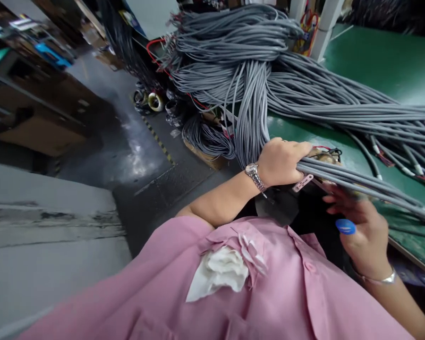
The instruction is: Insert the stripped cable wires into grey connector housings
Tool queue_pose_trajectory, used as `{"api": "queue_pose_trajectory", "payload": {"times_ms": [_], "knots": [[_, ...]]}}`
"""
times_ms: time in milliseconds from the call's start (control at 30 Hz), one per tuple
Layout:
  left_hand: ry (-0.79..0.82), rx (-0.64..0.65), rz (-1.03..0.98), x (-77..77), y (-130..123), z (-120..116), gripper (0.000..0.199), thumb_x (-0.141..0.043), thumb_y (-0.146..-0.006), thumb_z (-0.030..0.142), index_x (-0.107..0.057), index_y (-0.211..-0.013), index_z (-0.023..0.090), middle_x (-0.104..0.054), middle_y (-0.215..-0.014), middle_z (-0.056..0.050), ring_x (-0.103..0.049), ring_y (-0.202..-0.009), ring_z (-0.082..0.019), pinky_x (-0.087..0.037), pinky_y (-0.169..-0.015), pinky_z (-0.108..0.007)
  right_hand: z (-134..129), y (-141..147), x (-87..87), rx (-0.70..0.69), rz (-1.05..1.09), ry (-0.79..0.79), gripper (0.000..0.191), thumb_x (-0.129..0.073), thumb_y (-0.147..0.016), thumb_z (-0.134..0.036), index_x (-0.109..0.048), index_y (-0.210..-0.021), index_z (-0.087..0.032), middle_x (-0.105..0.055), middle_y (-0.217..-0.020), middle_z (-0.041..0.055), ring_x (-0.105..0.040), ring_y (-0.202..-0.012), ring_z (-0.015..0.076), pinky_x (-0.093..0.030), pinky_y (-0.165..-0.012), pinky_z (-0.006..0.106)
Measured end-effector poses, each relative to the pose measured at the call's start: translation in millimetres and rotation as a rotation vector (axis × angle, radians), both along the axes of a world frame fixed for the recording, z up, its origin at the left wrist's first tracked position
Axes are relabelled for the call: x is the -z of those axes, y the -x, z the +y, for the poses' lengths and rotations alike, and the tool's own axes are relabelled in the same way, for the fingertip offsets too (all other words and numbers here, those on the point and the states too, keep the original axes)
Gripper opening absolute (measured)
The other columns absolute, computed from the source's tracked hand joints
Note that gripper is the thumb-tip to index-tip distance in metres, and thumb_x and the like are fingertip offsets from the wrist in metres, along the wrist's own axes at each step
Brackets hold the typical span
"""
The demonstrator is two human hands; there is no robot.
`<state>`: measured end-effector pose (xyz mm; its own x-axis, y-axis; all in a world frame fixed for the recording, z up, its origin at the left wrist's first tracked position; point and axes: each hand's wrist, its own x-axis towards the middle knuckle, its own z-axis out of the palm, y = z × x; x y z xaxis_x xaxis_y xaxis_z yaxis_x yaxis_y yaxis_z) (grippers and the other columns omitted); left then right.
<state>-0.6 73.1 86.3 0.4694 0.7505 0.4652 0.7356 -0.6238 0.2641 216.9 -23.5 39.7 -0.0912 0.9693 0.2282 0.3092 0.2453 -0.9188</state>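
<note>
My left hand (281, 160), with a metal watch at the wrist, is closed around a bundle of grey cables (354, 178) that runs out to the right over the table edge. Just under that bundle is my right hand (363, 229), a blue cover on its thumb. Its thumb stands apart from the fingers, which are stretched to the left and partly blurred. A pink strip with holes (303, 183) hangs below the cables between both hands. Whether my right fingers touch it, I cannot tell.
A large pile of grey cables (230, 42) lies across the green table (386, 56), with some hanging over its edge. White posts (326, 28) rise at the back. On the floor sit coils (155, 101) and a box of dark cable (208, 137). A grey cabinet (49, 255) stands to the left.
</note>
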Motion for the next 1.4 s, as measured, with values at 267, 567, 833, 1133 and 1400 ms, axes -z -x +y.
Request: {"api": "queue_pose_trajectory", "payload": {"times_ms": [267, 567, 833, 1133, 1400], "knots": [[-0.110, -0.028, 0.037, 14.0, 19.7, -14.3, 0.023, -0.048, -0.082, 0.034, -0.060, -0.088, 0.016, -0.061, -0.077, -0.004, -0.060, -0.081, -0.021, -0.038, -0.080, -0.036, 6.3, 29.8, -32.1, -0.005, 0.618, 0.342, 0.046, -0.040, -0.084, -0.069, -0.063, -0.093, -0.030, -0.065, -0.115, 0.0071, -0.062, -0.106, 0.0292, -0.056, -0.070, 0.040], [-0.146, 0.048, -0.073, 43.6, 41.8, -33.5, 0.011, -0.056, -0.074, 0.023, -0.061, -0.081, 0.016, -0.057, -0.067, -0.004, -0.055, -0.070, -0.020, -0.041, -0.075, -0.034, 22.7, 55.4, -74.6, 0.004, 0.823, 0.121, 0.028, -0.053, -0.089, -0.049, -0.059, -0.083, -0.022, -0.061, -0.079, 0.0009, -0.064, -0.080, 0.0170, -0.054, -0.081, 0.039], [0.346, 0.282, -0.161, 38.6, 83.0, -62.3, 0.045, -0.077, -0.059, 0.046, -0.064, -0.092, 0.019, -0.065, -0.085, -0.006, -0.060, -0.086, -0.023, -0.042, -0.089, -0.037, 39.0, 101.4, -48.5, -0.739, 0.541, 0.258, 0.034, -0.053, -0.089, -0.047, -0.050, -0.071, -0.018, -0.039, -0.049, -0.0077, -0.043, -0.042, 0.0085, -0.048, -0.053, 0.029], [0.692, 0.377, -0.656, 41.7, 97.7, -85.4, 0.071, -0.068, -0.074, 0.051, -0.047, -0.133, 0.016, -0.059, -0.120, -0.017, -0.059, -0.103, -0.026, -0.046, -0.090, -0.037, 32.1, 126.6, 35.8, -0.657, 0.357, 0.435, 0.039, -0.058, -0.083, -0.053, -0.057, -0.074, -0.016, -0.047, -0.046, -0.0052, -0.044, -0.040, 0.0085, -0.042, -0.046, 0.025], [1.061, 0.641, -0.482, 32.3, 51.4, -48.7, 0.072, -0.086, -0.049, 0.044, -0.066, -0.112, 0.017, -0.067, -0.105, -0.010, -0.063, -0.098, -0.026, -0.051, -0.084, -0.032, 30.3, 103.3, 45.5, -0.783, -0.146, 0.130, 0.027, -0.072, -0.067, -0.045, -0.068, -0.069, -0.019, -0.067, -0.064, 0.0037, -0.062, -0.059, 0.0182, -0.054, -0.059, 0.030]]}}
